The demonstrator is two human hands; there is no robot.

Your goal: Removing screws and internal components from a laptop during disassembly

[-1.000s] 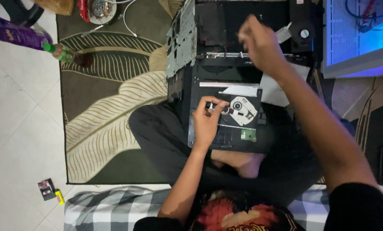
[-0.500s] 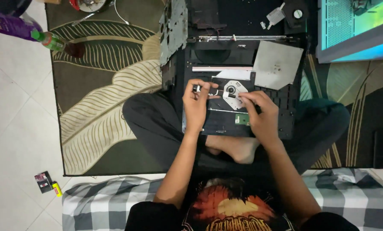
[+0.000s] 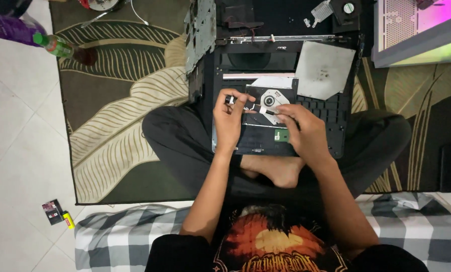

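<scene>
Both forearms come up from the bottom of the frame and meet over the laptop [image 3: 331, 128] in the lap at center: the left hand [image 3: 229, 117] is curled shut around a small black-and-white tool [image 3: 246, 105], thumb on top, with its tip poking out toward the drive [image 3: 271, 100], while the right hand [image 3: 302, 130] sits palm-down just right of it, fingertips [image 3: 284, 117] pinched at the drive's lower edge, though I can't tell if it's actually gripping anything. Pretty cramped spot: knees on both sides, a grey plate [image 3: 324, 70] touching the drive's upper right, a metal frame [image 3: 200, 30] standing at upper left, and a PC case [image 3: 412, 30] in the upper right corner. The only real open room is the leaf rug [image 3: 114, 116] and white floor [image 3: 19, 151] off to the left, where a bottle [image 3: 59, 48] lies at the rug's top edge.
</scene>
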